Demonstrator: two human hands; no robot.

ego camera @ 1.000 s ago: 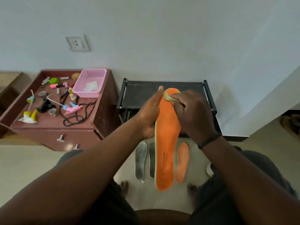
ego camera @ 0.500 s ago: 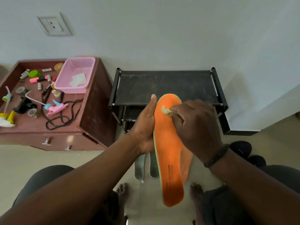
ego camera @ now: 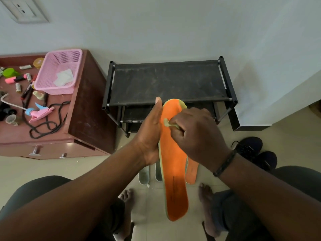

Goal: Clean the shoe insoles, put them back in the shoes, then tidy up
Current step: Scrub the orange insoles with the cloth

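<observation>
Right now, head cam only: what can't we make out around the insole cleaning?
- Pale cleaning wipe: mostly balled inside the right hand; material unclear.
- Long orange foam insole: its underside faces away; the left hand covers its left edge.
- Smaller orange insole and two grey insoles on the floor: upper parts hidden behind hands and the held insole.
- Dark shoes: insides not visible.

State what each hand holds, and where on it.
The left hand grips the orange insole along its left edge, near the toe end. The right hand pinches a small pale cloth by its bunched end against it.
</observation>
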